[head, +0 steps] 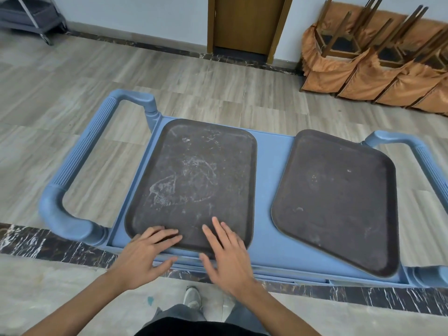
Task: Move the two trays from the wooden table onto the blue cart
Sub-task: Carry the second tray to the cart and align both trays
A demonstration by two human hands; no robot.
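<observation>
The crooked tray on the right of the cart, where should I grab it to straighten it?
Grip the right tray by its raised rim at the near corner, coming from your side of the blue cart. It lies flat and skewed, that corner pointing toward the cart's front edge, so the rim there looks easiest to reach.

Ahead of me a brown wooden door stands shut in the white wall; upturned chairs with orange covers lie stacked right of it; a grey trolley sits far left.
</observation>
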